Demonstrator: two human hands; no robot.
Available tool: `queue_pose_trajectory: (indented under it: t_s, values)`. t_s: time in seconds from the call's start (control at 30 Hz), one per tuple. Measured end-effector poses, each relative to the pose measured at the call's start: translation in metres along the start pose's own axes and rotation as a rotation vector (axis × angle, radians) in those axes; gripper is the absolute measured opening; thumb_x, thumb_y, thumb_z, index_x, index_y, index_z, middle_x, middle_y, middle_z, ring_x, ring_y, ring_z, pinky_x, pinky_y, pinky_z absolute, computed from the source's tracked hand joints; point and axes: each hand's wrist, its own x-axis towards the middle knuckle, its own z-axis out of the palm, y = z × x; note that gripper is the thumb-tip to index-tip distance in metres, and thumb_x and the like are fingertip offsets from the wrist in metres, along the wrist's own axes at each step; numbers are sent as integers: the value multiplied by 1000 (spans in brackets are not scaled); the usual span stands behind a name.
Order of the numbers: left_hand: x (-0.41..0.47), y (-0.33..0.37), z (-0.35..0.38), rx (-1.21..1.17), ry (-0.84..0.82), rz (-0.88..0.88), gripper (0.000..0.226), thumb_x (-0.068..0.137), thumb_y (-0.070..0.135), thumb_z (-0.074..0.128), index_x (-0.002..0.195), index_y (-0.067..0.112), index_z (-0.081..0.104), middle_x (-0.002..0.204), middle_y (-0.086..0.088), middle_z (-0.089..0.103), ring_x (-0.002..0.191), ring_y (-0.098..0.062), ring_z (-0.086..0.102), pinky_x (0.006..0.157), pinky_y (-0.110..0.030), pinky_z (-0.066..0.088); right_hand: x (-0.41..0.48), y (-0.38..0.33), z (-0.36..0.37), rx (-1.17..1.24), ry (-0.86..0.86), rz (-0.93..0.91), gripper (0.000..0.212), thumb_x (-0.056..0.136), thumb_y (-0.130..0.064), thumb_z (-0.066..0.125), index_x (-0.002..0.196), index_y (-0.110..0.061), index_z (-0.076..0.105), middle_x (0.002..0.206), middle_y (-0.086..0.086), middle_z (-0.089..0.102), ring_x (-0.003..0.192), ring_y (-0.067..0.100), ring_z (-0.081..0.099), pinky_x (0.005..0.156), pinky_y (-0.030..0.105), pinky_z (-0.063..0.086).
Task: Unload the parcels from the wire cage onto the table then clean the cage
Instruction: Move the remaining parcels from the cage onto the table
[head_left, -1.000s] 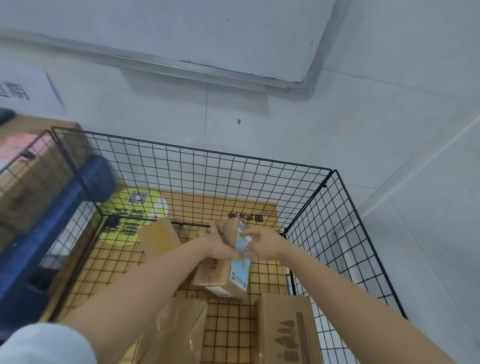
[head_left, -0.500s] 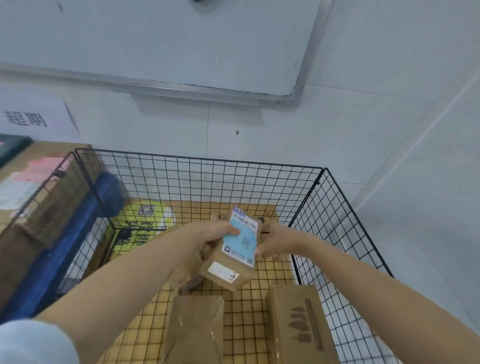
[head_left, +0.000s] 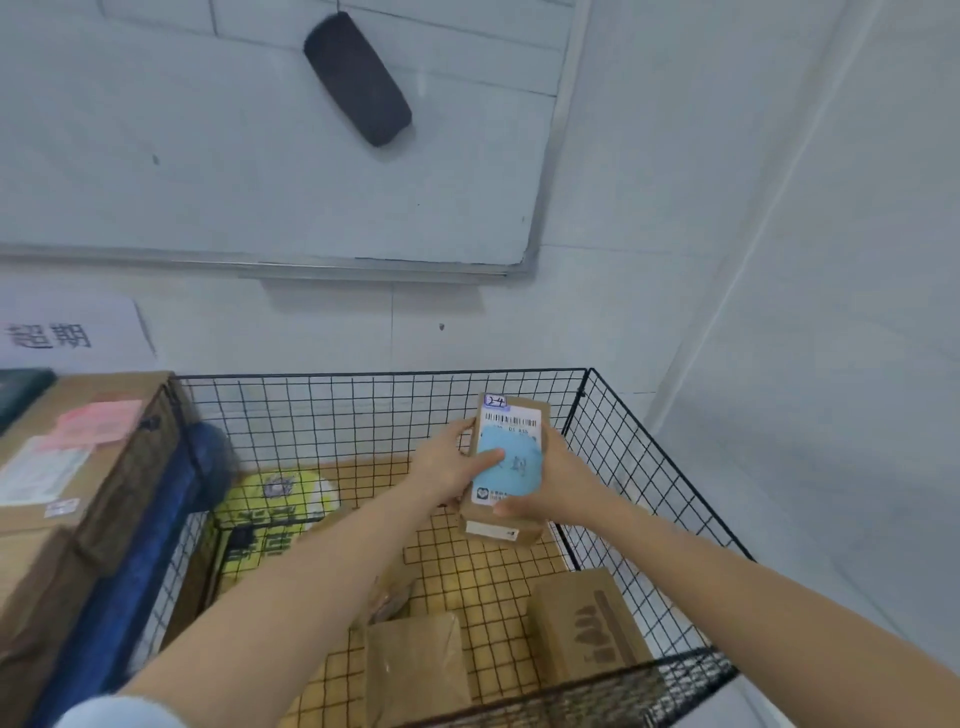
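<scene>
- Wire cage (head_left: 649, 457): two cartons on its floor; rim could snag my forearms.
- Labelled parcel (head_left: 511, 457): raised inside cage, near far wall.
- Left hand (head_left: 449, 467), right hand (head_left: 558, 480) clamped on parcel's sides; glossy label may slip.

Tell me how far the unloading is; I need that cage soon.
No unloaded parcels or table are in view. In hand: both hands, left and right, hold a labelled parcel up at rim height. Left: at least two boxes lie in the cage, and cleaning has not begun.
</scene>
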Motion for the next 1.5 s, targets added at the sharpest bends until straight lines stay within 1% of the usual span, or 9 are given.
queue_pose_trajectory:
  t_s: [0.1, 0.27, 0.47, 0.67, 0.8, 0.93, 1.03, 1.17, 1.5]
  values:
    - [-7, 9, -7, 56, 135, 35, 63, 77, 40, 75, 132, 27, 47, 109, -7, 67, 87, -19, 68, 70, -39, 60, -4, -11, 2, -39, 81, 14, 98, 60, -34, 88, 140, -24, 32, 131, -3, 42, 121, 17, 47, 91, 26, 46]
    - [-42, 17, -12, 35, -123, 32, 88, 72, 43, 78, 142, 49, 25, 128, 16, 50, 108, -18, 58, 88, -49, 50, -21, -7, -3, 107, 152, 105, 89, 61, -19, 87, 133, -16, 35, 111, -8, 49, 103, 11, 52, 58, 9, 36]
    - [-77, 18, 10, -122, -80, 157, 111, 71, 14, 80, 144, 55, 7, 140, 11, 44, 119, -18, 54, 94, -46, 52, -45, -14, -26, 171, 67, 86, 93, 58, -21, 89, 130, -20, 30, 113, -11, 53, 107, 12, 57, 62, 13, 47]
    - [-103, 38, 17, -223, 92, 238, 99, 85, 0, 64, 149, 44, 1, 137, 1, 51, 114, -19, 58, 72, -29, 58, -71, -37, -51, 104, 21, -50, 92, 64, -13, 86, 135, -17, 27, 122, -6, 53, 111, 13, 53, 66, 11, 45]
    - [-116, 49, 15, -210, 152, 278, 95, 88, -2, 59, 147, 48, 3, 139, 3, 47, 113, -19, 58, 75, -39, 60, -85, -55, -64, 63, 63, -119, 96, 65, -26, 86, 141, -20, 28, 128, -5, 50, 108, 11, 51, 76, 18, 48]
    - [-124, 53, 11, -177, 189, 238, 84, 91, 6, 58, 147, 46, 10, 134, 3, 48, 98, -12, 60, 68, -34, 60, -94, -67, -68, -48, 97, -207, 98, 65, -38, 86, 141, -20, 27, 124, -10, 51, 103, 6, 52, 64, 8, 43]
    - [-131, 53, 2, -86, 208, 176, 83, 92, 11, 58, 147, 47, 7, 130, 2, 50, 98, -14, 62, 72, -34, 60, -102, -74, -69, -166, 105, -229, 100, 69, -32, 83, 146, -15, 22, 136, 0, 45, 124, 17, 47, 92, 26, 49]
    - [-141, 51, -23, 31, 243, 123, 85, 93, 15, 58, 148, 45, 0, 132, -4, 51, 99, -19, 64, 76, -40, 59, -106, -75, -68, -472, 97, -157, 119, 71, -30, 83, 153, -9, -1, 160, 7, 12, 146, 23, 18, 116, 34, 22]
    - [-186, 40, -144, 48, 350, 116, 84, 92, 18, 60, 151, 36, 3, 142, -3, 40, 102, -29, 62, 69, -45, 60, -82, -160, -11, -765, 271, -288, 106, 82, -24, 72, 153, -10, -6, 161, 10, 4, 149, 27, 3, 119, 39, 2]
